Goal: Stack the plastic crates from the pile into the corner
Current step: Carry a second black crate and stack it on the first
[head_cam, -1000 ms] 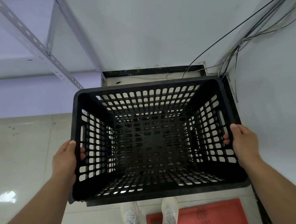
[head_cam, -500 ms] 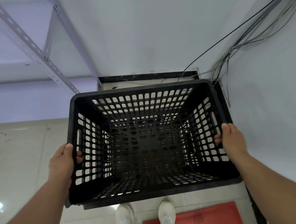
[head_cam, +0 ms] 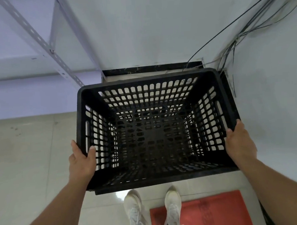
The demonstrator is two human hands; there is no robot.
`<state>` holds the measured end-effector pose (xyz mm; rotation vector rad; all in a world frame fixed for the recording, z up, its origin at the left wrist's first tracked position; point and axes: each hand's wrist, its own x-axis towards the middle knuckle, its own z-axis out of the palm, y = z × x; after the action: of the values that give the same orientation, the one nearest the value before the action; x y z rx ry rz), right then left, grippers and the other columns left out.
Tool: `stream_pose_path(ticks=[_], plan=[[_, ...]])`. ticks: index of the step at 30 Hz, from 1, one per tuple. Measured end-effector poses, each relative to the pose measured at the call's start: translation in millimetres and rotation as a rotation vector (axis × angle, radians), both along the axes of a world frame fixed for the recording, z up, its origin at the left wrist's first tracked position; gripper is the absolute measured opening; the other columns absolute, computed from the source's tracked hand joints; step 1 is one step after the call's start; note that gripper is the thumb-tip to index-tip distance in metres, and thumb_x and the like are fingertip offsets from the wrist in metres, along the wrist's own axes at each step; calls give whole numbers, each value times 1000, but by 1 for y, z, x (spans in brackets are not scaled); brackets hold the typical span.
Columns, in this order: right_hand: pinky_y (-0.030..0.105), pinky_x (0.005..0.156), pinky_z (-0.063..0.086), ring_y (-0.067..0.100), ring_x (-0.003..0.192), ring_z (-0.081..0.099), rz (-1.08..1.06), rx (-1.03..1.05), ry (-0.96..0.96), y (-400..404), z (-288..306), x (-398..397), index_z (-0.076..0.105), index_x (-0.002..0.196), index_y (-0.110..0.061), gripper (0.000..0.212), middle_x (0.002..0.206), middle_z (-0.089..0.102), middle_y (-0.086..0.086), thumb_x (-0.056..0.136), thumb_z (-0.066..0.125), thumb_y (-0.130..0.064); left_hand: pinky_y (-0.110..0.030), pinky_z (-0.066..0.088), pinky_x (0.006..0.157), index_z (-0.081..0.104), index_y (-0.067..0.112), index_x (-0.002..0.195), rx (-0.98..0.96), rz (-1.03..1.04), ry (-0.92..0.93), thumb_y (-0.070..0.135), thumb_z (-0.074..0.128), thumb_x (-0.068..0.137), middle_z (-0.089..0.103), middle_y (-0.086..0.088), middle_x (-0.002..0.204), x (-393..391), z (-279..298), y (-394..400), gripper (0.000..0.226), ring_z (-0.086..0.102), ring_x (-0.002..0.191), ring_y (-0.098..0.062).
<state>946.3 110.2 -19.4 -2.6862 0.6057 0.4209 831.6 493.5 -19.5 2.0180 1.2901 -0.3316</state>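
At the far left a perforated metal shelf upright [head_cam: 35,35] runs diagonally across the lilac wall, above the pale tiled floor [head_cam: 25,163]. The left hand [head_cam: 82,160] comes next: its grip is closed over the rim of the left side of the black plastic crate [head_cam: 152,134], thumb hooked inside against the slotted wall and the other fingers down the outside, hidden from view. The crate sits level between both hands, its open top facing the camera, close to the corner where the two walls meet; its far edge lies near the dark skirting strip [head_cam: 150,68], and a second black rim shows just beneath its near edge. Below it, a pair of white shoes [head_cam: 152,211] stand on the floor, the right-hand shoe overlapping a red mat [head_cam: 211,211]. On the crate's right rim the right hand [head_cam: 240,141] is closed in the same way, thumb tip inside, palm along the outside. Farthest right, black cables [head_cam: 243,24] trail down the white wall into the corner.
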Motion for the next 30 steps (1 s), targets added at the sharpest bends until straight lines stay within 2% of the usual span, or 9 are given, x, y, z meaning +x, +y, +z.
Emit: stream_pose_path(ticks=[4,8,11,15,19,22,24,27,30], plan=[[51,95,41,42,117,52,35,-10,59,-2,4,6,19,147,-9,59,130,50,25,97,42,-29,-63,40,98,9,24,139,-37,-11,3,65,46,65,43,-22,139,-4,-19,17,92,47,121,-46],[49,106,33,39,134,33,164,-112,173,-7,18,3,6,150,-5,76,147,31,25,94,48,-35,-60,33,105,15,24,148,97,-171,89,53,54,82,30,-20,148,-3,21,-4,82,35,132,-44],[48,104,34,39,132,32,279,-195,81,-1,41,-4,16,148,-3,68,146,32,25,94,48,-29,-56,35,104,30,20,144,181,-288,1,51,50,86,38,-17,145,-9,43,-16,69,39,130,-39],[46,102,35,37,128,36,353,-153,69,14,68,-28,29,145,-7,56,142,36,22,95,44,-27,-42,42,101,44,21,136,-24,-280,-196,39,51,89,58,-2,130,-25,77,-44,51,55,116,-23],[44,102,36,35,127,39,351,-102,69,18,87,-63,35,140,-7,50,140,38,20,95,44,-27,-44,40,105,42,25,139,-94,-276,-185,57,46,78,56,2,135,-45,106,-57,69,55,119,-21],[44,102,36,35,127,39,311,-79,35,18,107,-93,39,138,-6,48,139,41,20,94,45,-25,-30,39,98,43,17,139,-130,-290,-213,36,49,93,53,6,117,-63,129,-63,50,52,106,-16],[44,104,34,33,131,35,263,-55,28,19,122,-117,33,144,-8,53,144,36,18,95,43,-26,-32,38,99,42,17,141,-137,-307,-254,34,49,95,55,-1,127,-77,139,-62,50,54,113,-20],[43,106,32,33,133,32,230,-69,13,22,143,-159,30,145,-8,53,147,32,18,97,42,-26,-33,33,105,37,20,145,-163,-347,-280,36,49,94,48,-9,143,-103,155,-59,54,48,129,-24],[44,105,33,35,131,34,164,-61,10,28,161,-195,34,140,-4,47,144,34,21,97,39,-21,-29,35,98,38,20,144,-180,-399,-294,33,48,95,54,-4,133,-129,168,-52,51,51,122,-21]])
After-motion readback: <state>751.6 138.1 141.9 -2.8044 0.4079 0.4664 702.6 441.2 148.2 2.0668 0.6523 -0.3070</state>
